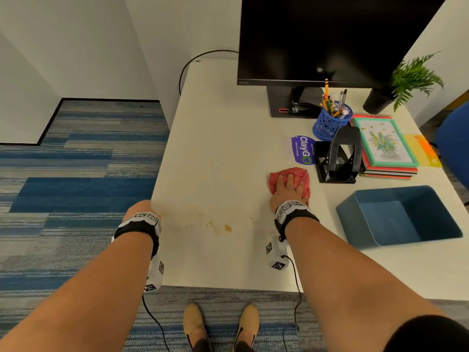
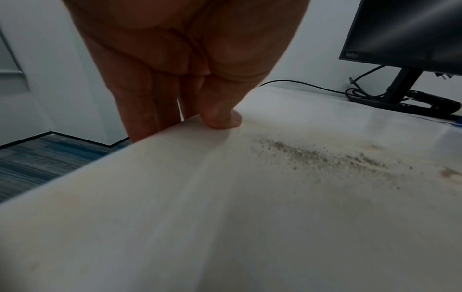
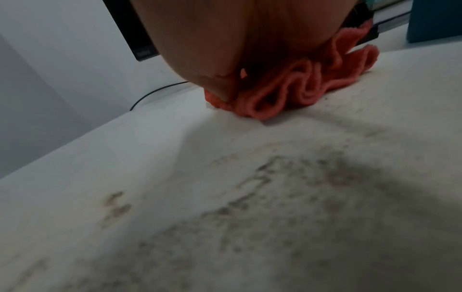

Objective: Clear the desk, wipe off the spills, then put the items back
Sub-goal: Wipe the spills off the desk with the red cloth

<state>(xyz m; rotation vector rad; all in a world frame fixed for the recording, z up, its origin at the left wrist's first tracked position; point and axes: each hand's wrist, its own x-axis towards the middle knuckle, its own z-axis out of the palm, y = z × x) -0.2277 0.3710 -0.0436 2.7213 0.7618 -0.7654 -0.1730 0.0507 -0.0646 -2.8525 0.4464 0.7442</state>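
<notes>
My right hand (image 1: 289, 185) presses a bunched red cloth (image 1: 303, 174) onto the white desk (image 1: 215, 138), just left of the black hole punch (image 1: 340, 156). Its fingers spread over the cloth. In the right wrist view the thumb sits against the left side of the cloth (image 3: 295, 92), which folds up under the palm. My left hand (image 1: 140, 208) is at the desk's left edge, with the thumb (image 2: 222, 118) on top and the fingers hanging straight down past the edge. Brown spill marks (image 1: 223, 227) and dark specks (image 2: 312, 156) lie between my hands.
At the back right stand a black monitor (image 1: 330, 39), a blue pen cup (image 1: 330, 123), a stack of notebooks (image 1: 385, 146) and a potted plant (image 1: 411, 77). A blue bin (image 1: 351, 219) sits at the right front. A purple sticker (image 1: 303, 149) lies by the punch.
</notes>
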